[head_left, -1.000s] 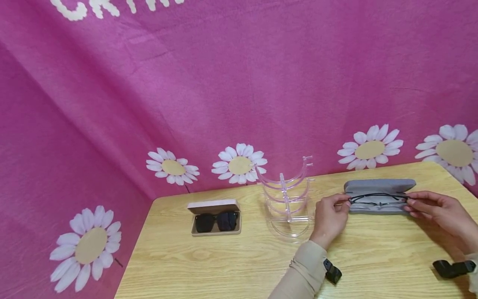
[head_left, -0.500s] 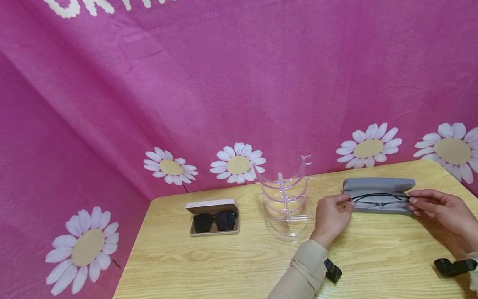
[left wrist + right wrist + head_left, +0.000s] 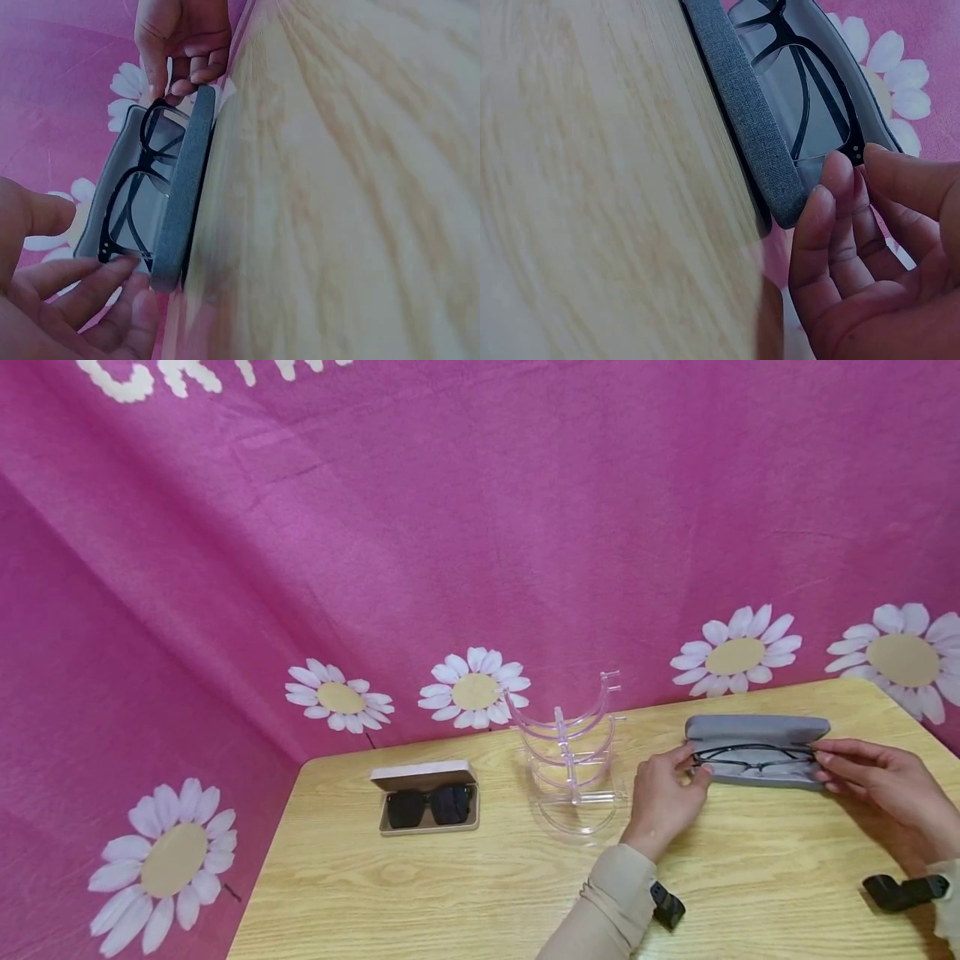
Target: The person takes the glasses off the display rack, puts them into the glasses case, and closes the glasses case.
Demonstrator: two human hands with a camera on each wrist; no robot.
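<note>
Black-framed eyeglasses [image 3: 753,747] with clear lenses lie in an opened grey case [image 3: 757,727], temples folded behind the lenses. My right hand [image 3: 885,777] pinches the frame's right corner between thumb and fingers, plain in the right wrist view, where the eyeglasses [image 3: 843,82] sit inside the case's fabric wall [image 3: 754,105]. At the opposite end, my left hand [image 3: 667,797] touches the frame's corner with its fingertips. In the left wrist view, the thumb of my left hand [image 3: 75,300] stands apart from the eyeglasses.
Left of my hands stands a clear, tiered plastic eyewear stand [image 3: 573,768]. Farther left, an opened small case [image 3: 420,772] holds dark sunglasses [image 3: 427,806]. A pink curtain [image 3: 465,527] with daisies hangs behind the wooden table [image 3: 420,893].
The eyeglasses have tipped so that their front frame and lenses show more plainly in the case. The left thumb and fingers have spread slightly; the right hand keeps its pinch.
</note>
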